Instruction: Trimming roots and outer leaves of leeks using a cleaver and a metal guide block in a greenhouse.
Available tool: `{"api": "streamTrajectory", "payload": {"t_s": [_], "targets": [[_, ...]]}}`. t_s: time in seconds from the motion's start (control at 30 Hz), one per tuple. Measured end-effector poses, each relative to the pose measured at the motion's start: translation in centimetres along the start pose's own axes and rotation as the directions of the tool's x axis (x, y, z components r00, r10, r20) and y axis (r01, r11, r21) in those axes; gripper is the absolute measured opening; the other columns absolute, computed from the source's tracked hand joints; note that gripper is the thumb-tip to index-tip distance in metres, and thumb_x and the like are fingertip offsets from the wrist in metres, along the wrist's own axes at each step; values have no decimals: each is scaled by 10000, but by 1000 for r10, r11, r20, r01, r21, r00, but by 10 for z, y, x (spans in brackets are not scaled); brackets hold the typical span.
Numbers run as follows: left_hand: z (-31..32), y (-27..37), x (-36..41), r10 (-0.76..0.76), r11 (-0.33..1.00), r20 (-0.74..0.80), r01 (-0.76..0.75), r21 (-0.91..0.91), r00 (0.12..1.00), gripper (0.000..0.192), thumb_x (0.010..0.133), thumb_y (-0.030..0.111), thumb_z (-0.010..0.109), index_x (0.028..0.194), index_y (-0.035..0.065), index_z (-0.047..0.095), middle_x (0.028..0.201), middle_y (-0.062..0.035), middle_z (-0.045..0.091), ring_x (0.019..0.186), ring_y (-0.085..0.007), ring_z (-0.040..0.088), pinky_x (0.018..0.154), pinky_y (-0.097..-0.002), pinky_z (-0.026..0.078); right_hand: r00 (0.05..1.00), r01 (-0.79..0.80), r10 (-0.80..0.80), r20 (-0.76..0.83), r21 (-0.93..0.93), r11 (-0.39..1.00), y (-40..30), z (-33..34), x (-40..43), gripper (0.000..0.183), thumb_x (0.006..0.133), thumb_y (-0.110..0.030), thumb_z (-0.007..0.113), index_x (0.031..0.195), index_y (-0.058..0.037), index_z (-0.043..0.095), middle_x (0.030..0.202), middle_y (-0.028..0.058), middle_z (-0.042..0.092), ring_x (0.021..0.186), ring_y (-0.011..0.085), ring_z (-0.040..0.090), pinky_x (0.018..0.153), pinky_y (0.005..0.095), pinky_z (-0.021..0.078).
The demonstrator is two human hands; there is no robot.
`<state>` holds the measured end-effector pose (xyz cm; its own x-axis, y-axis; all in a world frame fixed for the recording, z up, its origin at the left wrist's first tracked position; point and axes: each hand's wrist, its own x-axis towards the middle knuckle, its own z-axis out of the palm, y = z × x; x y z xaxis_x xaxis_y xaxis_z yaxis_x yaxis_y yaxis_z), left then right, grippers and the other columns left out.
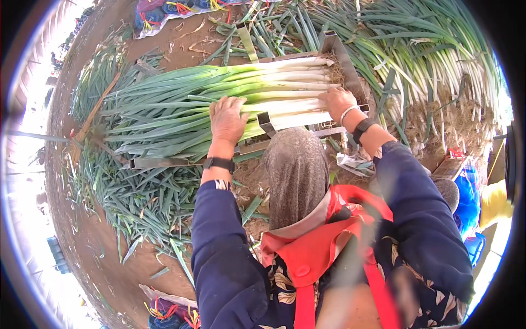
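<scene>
A layer of long green onions [283, 84] lies across a metal frame [353, 74], leaves to the left, white stems to the right. Their roots [336, 73] are at the frame's upright end plate. My left hand [228, 119] rests on the stalks where green turns pale, thumb apart from the fingers. Over the white ends near the plate is my right hand [337, 103], its fingers bent onto the stems; whether it grips any is hidden. A short square metal post [266, 122] rises at the near side between my hands.
Uncut green onions [444, 70] are heaped at the upper right. Cut leaves [152, 201] cover the ground at left, where a wooden stick [98, 103] leans. My knee [296, 177] is close below the frame. Bundles with coloured ties [164, 312] sit at the lower left.
</scene>
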<state>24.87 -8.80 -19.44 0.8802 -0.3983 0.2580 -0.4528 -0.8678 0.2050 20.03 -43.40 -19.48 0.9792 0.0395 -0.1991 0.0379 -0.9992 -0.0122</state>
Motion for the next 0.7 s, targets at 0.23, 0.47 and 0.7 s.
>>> {"api": "streamTrajectory", "payload": {"t_s": [0.23,0.47,0.7], "targets": [[26,-12,37,-114,993,168,109,39,979,341,838,328,749,1160,220,722,1181,-25,668,1226,-235,546,1171,-501,267,991,-126,128,-43,52,991,0,11,30,249,928,-141,551,1134,-163,689,1220,104,653,1174,319,625,979,441,507],[46,-24,10,-63,981,120,83,-177,991,217,797,323,759,965,187,782,1065,-42,678,1114,-261,584,1029,-420,392,997,-30,18,77,161,987,3,46,22,227,904,-94,565,1092,-74,690,1163,131,672,1108,333,660,953,411,539],[52,1,33,-94,965,112,118,-235,989,150,763,307,764,887,224,775,1064,-76,676,1052,-317,597,975,-448,434,994,9,-9,109,-6,1000,11,64,25,249,889,-98,591,1101,-46,711,1168,122,680,1135,311,637,992,412,520]]}}
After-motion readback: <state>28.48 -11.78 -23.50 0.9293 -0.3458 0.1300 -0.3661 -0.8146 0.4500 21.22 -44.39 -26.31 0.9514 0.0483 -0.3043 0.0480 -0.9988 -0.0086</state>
